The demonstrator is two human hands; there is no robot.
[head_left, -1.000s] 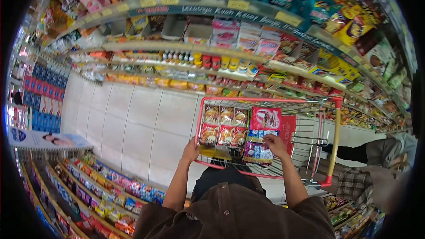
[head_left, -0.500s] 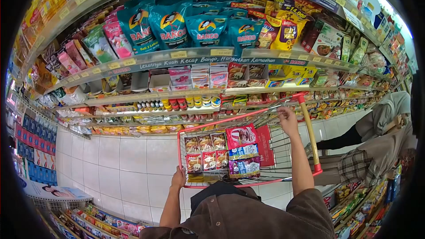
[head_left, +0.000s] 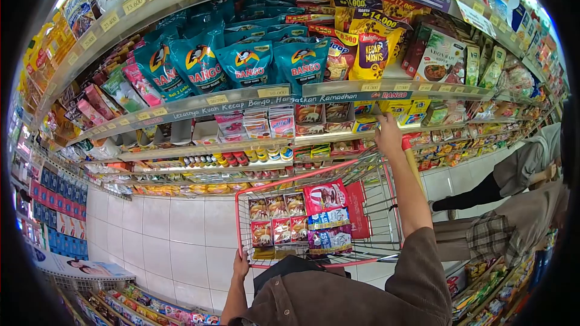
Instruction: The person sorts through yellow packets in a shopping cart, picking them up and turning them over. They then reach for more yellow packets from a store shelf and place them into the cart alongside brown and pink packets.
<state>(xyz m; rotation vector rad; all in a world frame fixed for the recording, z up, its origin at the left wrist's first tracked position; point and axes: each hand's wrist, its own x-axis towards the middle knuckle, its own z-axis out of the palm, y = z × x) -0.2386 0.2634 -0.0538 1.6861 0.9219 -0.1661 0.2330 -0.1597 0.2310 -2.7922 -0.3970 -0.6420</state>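
Observation:
A shopping cart with a red rim stands below the shelves. My left hand is closed around its rim at the near left corner. My right hand stretches over the cart to the lower shelf, fingers extended, fingertips right at the small yellow packs. Just left of it are brown and red sachet boxes. Inside the cart lie several red-brown sachets in two rows, a pink-red pouch, a blue pack and a purple pack.
Teal Bango pouches and a yellow Kecap Manis pouch stand on the shelf above. To the right are people in grey clothes, close to the cart's yellow handle. Another stocked rack lies at the lower left.
My right hand has moved up from above the cart's handle end to the yellow packs on the shelf. My left hand still grips the rim. The view has shifted slightly.

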